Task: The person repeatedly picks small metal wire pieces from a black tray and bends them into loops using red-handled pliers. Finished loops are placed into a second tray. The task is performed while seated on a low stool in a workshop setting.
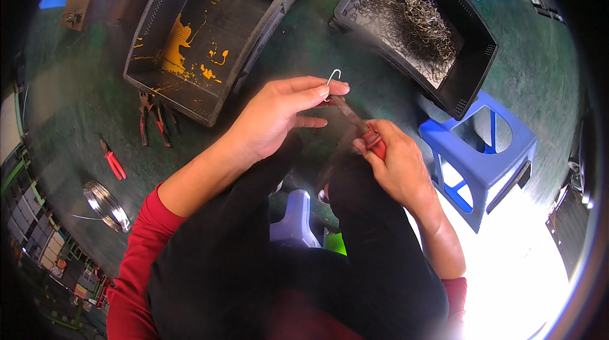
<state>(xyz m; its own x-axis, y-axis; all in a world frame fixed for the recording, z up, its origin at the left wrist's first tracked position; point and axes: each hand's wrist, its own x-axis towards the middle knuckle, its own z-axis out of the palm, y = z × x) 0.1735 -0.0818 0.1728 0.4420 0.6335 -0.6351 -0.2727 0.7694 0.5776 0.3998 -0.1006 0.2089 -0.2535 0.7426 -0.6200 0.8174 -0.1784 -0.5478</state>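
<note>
1. The left hand [273, 118] is pinching a small bent wire hook [333, 75] between its thumb and fingers, above the person's knees.
2. The right hand [396, 162] is wrapping its fingers tight around red-handled pliers [358, 124], whose tip is touching the wire.
3. A black bin of wire hooks [412, 26] is sitting on the floor, near a blue stool [482, 150].
4. More pliers [114, 163] and a wire coil [104, 203] are lying on the left.
</note>
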